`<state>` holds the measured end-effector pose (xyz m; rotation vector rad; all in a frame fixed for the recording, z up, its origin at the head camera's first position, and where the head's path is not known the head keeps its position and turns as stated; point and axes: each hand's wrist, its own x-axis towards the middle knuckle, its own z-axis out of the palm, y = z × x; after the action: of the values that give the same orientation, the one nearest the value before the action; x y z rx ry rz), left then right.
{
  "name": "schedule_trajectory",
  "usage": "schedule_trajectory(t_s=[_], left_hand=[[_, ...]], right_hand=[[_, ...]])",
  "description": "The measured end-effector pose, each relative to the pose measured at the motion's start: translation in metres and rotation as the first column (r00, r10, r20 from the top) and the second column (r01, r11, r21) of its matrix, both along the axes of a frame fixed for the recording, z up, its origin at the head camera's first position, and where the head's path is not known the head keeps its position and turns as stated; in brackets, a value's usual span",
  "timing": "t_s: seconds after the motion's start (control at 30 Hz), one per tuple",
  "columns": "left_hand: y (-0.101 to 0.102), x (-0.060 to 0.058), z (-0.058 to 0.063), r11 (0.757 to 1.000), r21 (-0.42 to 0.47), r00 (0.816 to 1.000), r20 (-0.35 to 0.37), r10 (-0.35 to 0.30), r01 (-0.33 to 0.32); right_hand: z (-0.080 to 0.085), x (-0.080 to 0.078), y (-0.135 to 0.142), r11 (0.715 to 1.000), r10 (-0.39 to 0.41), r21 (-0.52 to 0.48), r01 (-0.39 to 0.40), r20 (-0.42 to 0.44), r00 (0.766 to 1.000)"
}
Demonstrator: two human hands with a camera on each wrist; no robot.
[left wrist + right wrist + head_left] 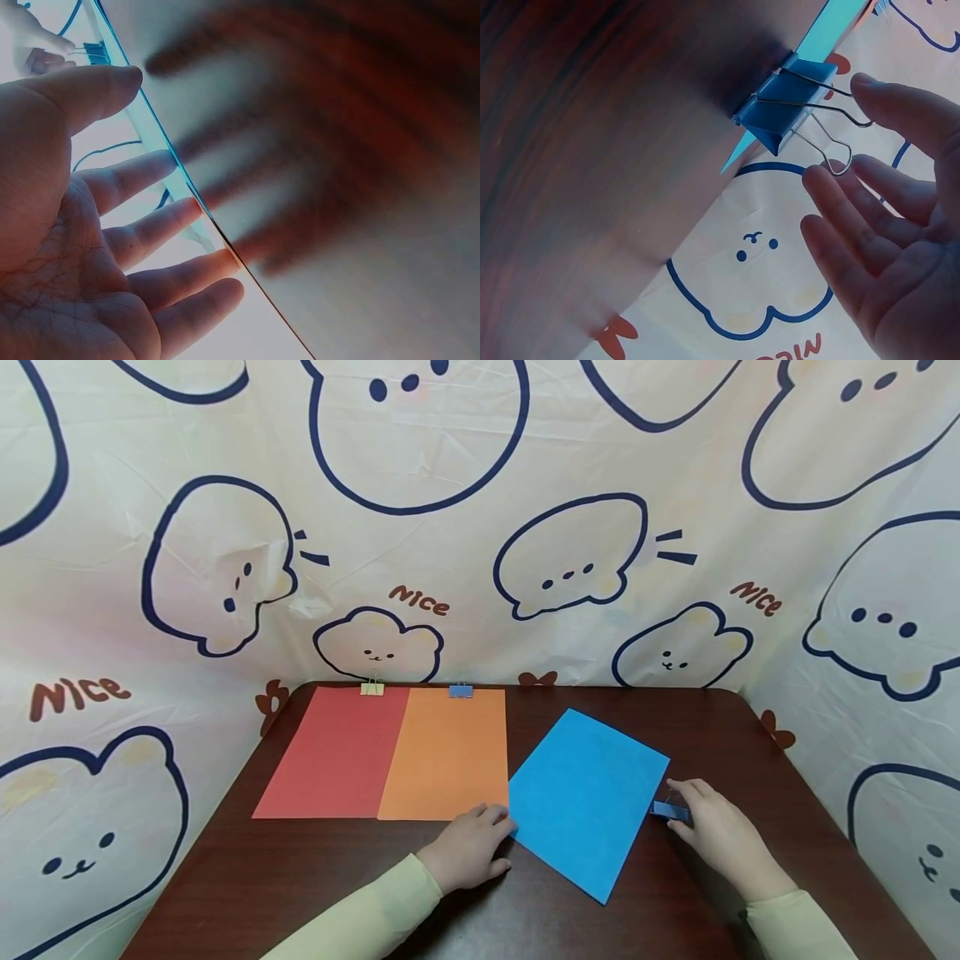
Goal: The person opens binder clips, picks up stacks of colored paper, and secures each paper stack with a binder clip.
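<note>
A bright blue paper sheet lies tilted on the dark table, its left corner meeting the orange sheet. Fingers of my left hand rest at that corner, loosely spread. In the left wrist view the palm of the left hand shows, with fingertips touching down along a thin edge. Beside the blue sheet's right edge, my right hand holds a blue binder clip. Seen from the right wrist, thumb and fingers touch the wire handles of the binder clip; whether its mouth takes in any paper is unclear.
A red sheet lies left of the orange one. A yellow-green clip and another blue clip sit at their top edges, by the table's back edge. A patterned curtain hangs behind and around the dark wooden table.
</note>
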<state>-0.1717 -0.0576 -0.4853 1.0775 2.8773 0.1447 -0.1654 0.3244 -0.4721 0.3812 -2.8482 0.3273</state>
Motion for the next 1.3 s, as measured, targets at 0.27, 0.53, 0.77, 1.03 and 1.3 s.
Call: schedule_trajectory(t_s=[0.27, 0.53, 0.77, 1.03, 1.3], left_hand=[[0.0012, 0.0001, 0.0001, 1.000, -0.009, 1.000, -0.002, -0.007, 0.007], [0.0018, -0.0007, -0.0016, 1.000, -0.013, 1.000, 0.003, -0.002, 0.002], [0.0020, -0.0020, -0.0055, 1.000, -0.017, 1.000, -0.002, 0.001, -0.001], [0.0016, -0.0026, -0.0065, 1.000, 0.002, 1.000, -0.006, -0.013, 0.013], [0.0020, -0.0022, -0.0051, 1.000, -0.013, 1.000, 0.000, 0.005, -0.005]], right_hand=[[-0.0023, -0.0019, 0.0007, 1.000, 0.002, -0.015, -0.002, 0.013, 1.000], [-0.0029, -0.0021, 0.0000, 0.998, 0.000, -0.056, 0.003, 0.053, 0.999], [0.0002, -0.0009, 0.0003, 0.997, 0.006, -0.073, -0.001, 0.076, 0.997], [0.0010, 0.0006, 0.0040, 1.000, -0.014, -0.027, 0.014, 0.003, 1.000], [-0.0005, -0.0019, 0.0010, 0.994, -0.020, -0.104, 0.019, -0.011, 1.000]])
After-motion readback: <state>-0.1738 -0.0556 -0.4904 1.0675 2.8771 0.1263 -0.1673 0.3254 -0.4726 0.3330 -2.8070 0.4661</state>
